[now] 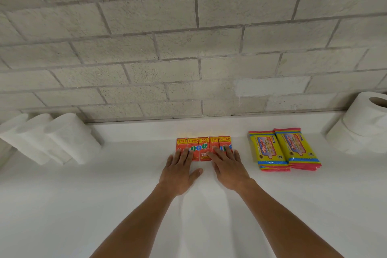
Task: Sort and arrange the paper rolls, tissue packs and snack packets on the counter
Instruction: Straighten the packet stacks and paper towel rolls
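Several red snack packets [201, 146] lie side by side in a row on the white counter [125, 184], near the wall. My left hand [180, 172] lies flat with straight fingers on the left packets. My right hand [227, 166] lies flat on the right packets. Two yellow tissue packs [284, 148] lie side by side to the right of the row. Three white paper rolls [52, 136] stand together at the far left. Two more paper rolls [364, 123] are stacked at the far right.
A grey block wall [188, 48] rises directly behind the counter. The wide white counter surface stretches in front of my hands toward me.
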The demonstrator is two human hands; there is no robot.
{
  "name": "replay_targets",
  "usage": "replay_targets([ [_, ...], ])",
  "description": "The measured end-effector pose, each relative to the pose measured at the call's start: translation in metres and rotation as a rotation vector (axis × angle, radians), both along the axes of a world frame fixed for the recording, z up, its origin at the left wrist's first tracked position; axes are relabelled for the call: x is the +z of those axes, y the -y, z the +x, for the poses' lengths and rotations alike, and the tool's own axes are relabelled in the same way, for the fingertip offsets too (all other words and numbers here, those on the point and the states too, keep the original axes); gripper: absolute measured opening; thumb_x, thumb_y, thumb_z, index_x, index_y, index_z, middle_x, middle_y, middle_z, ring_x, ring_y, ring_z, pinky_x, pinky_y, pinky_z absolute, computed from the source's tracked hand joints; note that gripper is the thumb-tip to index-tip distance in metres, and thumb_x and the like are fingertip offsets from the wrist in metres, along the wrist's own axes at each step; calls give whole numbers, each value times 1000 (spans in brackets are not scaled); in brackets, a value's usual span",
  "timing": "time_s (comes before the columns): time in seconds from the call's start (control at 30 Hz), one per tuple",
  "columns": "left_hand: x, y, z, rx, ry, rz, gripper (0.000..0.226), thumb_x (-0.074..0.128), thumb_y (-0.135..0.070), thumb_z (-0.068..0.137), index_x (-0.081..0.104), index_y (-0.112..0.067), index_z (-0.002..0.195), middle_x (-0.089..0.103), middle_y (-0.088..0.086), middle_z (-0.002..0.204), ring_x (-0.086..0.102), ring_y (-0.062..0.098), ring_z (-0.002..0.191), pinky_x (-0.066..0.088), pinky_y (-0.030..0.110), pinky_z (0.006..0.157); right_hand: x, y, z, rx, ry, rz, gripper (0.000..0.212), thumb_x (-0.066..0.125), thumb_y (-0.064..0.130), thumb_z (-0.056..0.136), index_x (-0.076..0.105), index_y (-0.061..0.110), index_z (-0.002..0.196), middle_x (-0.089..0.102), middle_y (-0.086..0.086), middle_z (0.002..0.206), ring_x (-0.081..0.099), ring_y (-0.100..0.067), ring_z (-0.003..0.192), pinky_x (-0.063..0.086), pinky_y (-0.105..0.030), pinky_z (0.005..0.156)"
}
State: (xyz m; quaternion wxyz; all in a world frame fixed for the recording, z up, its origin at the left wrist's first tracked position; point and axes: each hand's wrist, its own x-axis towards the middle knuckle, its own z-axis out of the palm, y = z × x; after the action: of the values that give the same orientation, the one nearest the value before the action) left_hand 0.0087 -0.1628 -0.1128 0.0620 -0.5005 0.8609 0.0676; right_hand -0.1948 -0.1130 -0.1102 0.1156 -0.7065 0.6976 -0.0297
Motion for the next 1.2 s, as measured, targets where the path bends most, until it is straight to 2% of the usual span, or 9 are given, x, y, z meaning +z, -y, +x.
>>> replay_targets([
  [0.47, 0, 0, 0, -2, -2, 3, 87, 4, -75, 89, -2, -22, 158, -3, -1, 167, -6, 23, 153, 5, 45, 124, -2, 0, -1, 7, 1, -3, 49, 25, 40, 106, 17, 38, 155, 6, 5, 166, -4, -32, 153, 1, -53, 122],
  [0.7, -1, 0, 0, -2, 1, 4, 84, 9, -73, 92, -4, -23, 158, -4, -1, 167, -7, 24, 153, 4, 45, 124, -2, -1, 0, 4, 13, -8, 50, 25, 39, 107, 15, 36, 156, 5, 5, 166, -5, -32, 153, 0, -52, 122],
  [0.83, 0, -1, 0, 9, -27, -9, 85, 11, -73, 92, -2, -22, 159, -2, -2, 167, -6, 23, 153, 4, 44, 124, -2, -1, -2, -13, 65, -50, 51, 28, 37, 106, 17, 33, 156, 8, 4, 166, -1, -31, 153, 4, -51, 123],
  [0.93, -2, -1, 2, 40, -69, -21, 86, 11, -73, 92, 1, -20, 159, 0, -1, 167, -4, 21, 153, 5, 41, 124, -3, -1, -3, -63, 103, -103, 51, 31, 36, 106, 23, 27, 155, 17, 0, 164, 5, -30, 153, 7, -48, 123],
  [1.03, -5, 2, 6, 126, -138, -22, 90, 6, -75, 88, 1, -19, 159, 0, 0, 167, -1, 21, 154, 7, 40, 124, -3, 0, -6, -136, 130, -129, 51, 31, 35, 105, 28, 20, 153, 24, -4, 161, 9, -28, 152, 12, -47, 123],
  [1.2, -4, 2, 15, 147, -149, -40, 109, -23, -80, 71, 5, -21, 159, 5, 2, 167, 4, 25, 153, 9, 41, 123, -4, 0, -12, -181, 112, -125, 48, 32, 35, 105, 33, 17, 150, 32, -6, 156, 21, -27, 149, 19, -44, 122],
])
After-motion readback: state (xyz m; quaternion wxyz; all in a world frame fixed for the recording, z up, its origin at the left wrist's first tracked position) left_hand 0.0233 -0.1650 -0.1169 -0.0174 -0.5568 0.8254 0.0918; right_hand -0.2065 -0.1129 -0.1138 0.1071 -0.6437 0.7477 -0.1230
